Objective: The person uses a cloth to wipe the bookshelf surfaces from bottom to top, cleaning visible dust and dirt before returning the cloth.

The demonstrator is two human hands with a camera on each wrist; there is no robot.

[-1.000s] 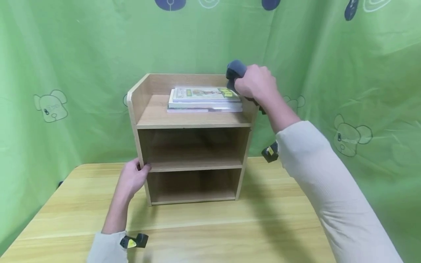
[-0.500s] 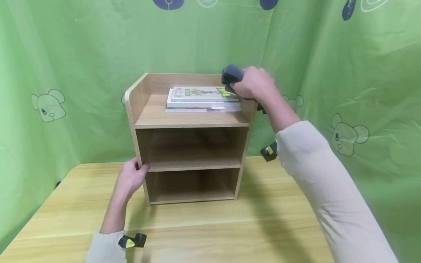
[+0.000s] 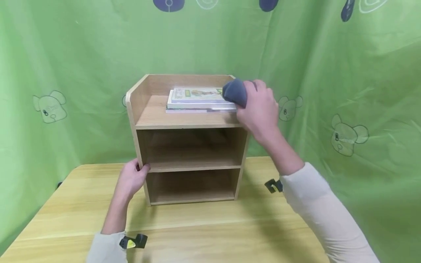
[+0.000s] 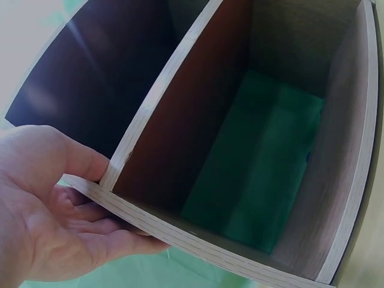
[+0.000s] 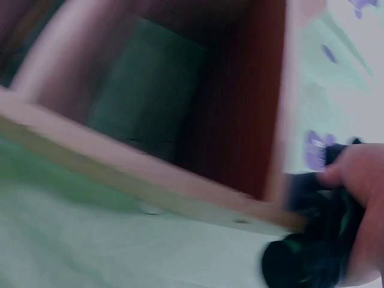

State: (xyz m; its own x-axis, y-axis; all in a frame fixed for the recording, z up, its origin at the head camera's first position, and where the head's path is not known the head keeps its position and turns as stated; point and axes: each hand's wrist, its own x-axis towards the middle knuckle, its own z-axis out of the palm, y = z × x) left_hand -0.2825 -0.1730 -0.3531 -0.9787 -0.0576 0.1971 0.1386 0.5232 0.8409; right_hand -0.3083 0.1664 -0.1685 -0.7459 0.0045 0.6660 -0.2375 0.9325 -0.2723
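Note:
A small wooden shelf unit (image 3: 184, 127) with two open compartments and a walled top stands on the table. My left hand (image 3: 129, 178) grips its left side panel at the middle board. The left wrist view shows that thumb (image 4: 84, 162) at the joint of the boards and the fingers outside the panel. My right hand (image 3: 259, 109) holds a bunched dark grey-blue cloth (image 3: 235, 92) at the upper right side panel, hiding much of it. In the blurred right wrist view the cloth (image 5: 312, 240) lies about that panel's edge. Stacked books (image 3: 197, 100) lie on the top, their right end covered.
The unit rests on a light wooden table (image 3: 197, 233). A green curtain (image 3: 98, 44) with printed bear outlines hangs close behind and at both sides. Small black devices are strapped at both cuffs.
My right hand has come down and nearer along the right side panel with the cloth, now in front of the books' right end. The left hand keeps its grip, and the unit stays put.

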